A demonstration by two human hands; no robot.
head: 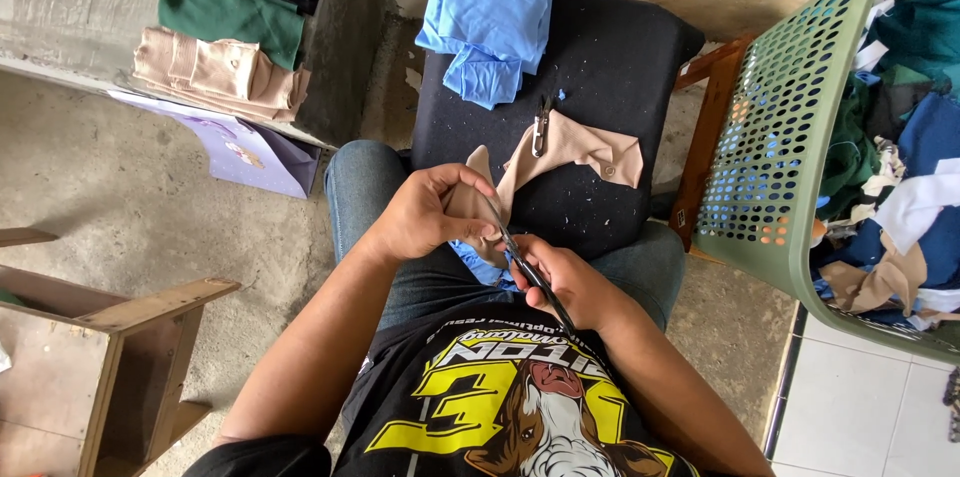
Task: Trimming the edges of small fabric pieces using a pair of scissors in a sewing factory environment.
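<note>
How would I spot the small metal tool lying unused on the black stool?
Find the black cushioned stool ahead of the person's knees. A beige fabric piece lies across it, and the small metal clipper rests on that fabric's top edge, below the blue cloth: the only shiny item there.

Beige cloth piece [478, 199] pinched upright; thin dark tool [535, 277], perhaps snips.

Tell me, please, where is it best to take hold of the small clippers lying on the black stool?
Probably grip the small clippers around the middle, coming from above. They lie flat on the beige cloth on the black stool, lengthwise away from the person, with both long sides free.
</note>
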